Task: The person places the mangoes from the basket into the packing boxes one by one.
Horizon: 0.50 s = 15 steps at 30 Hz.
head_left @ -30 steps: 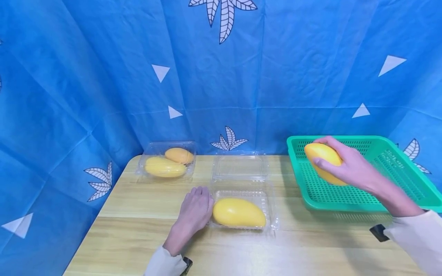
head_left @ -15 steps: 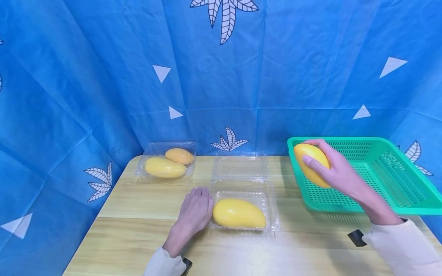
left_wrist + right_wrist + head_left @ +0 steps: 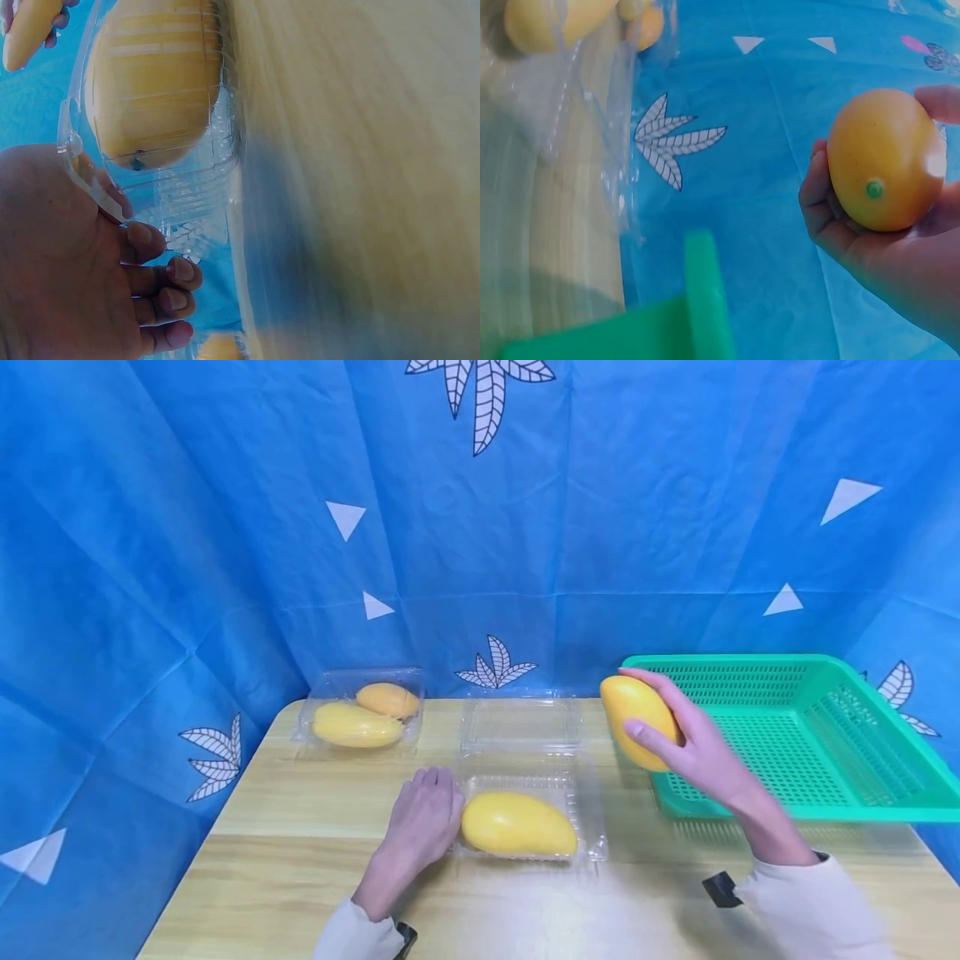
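Observation:
My right hand (image 3: 697, 743) grips a yellow mango (image 3: 639, 720) in the air by the left rim of the green basket. In the right wrist view the fingers wrap around that mango (image 3: 885, 161), its green stem spot facing the camera. An open clear plastic clamshell box (image 3: 588, 810) lies on the table with one mango (image 3: 517, 824) in its near half. At the box's left side is my left hand (image 3: 425, 814). The left wrist view shows the box's rim (image 3: 90, 180) between the thumb and curled fingers of this hand (image 3: 67, 255).
A second clear box (image 3: 307, 727), holding two mangoes (image 3: 358, 724), stands at the table's back left. The green plastic basket (image 3: 795, 760) takes up the right side. Behind the wooden table (image 3: 300, 877) hangs a blue patterned cloth (image 3: 637, 527).
The right hand has carried its mango leftwards, from over the basket to its left rim. My left hand and the boxes stay where they were.

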{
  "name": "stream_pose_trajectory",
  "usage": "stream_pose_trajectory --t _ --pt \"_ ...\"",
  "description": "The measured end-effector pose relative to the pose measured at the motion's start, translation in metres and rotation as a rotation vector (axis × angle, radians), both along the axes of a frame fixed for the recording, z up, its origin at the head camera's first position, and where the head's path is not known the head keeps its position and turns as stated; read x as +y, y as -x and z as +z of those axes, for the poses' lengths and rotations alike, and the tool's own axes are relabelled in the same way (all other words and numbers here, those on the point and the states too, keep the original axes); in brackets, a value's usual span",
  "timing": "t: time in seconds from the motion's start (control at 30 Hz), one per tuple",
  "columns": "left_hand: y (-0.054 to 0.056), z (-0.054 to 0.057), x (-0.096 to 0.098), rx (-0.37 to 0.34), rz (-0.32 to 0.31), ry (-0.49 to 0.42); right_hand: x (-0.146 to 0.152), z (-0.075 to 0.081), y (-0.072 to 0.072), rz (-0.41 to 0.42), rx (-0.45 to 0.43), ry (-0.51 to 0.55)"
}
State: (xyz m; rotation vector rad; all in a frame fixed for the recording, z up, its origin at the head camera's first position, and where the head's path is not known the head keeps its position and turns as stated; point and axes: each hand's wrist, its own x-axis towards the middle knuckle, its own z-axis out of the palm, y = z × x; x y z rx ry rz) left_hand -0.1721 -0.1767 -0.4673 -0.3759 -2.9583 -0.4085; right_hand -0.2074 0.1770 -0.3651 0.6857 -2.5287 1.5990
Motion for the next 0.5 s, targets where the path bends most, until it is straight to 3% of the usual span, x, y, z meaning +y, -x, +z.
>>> stream_pose_trajectory --t 0.5 --pt "0.000 -0.001 0.000 -0.008 -0.001 -0.010 -0.030 -0.015 -0.007 0.074 -0.090 0.072"
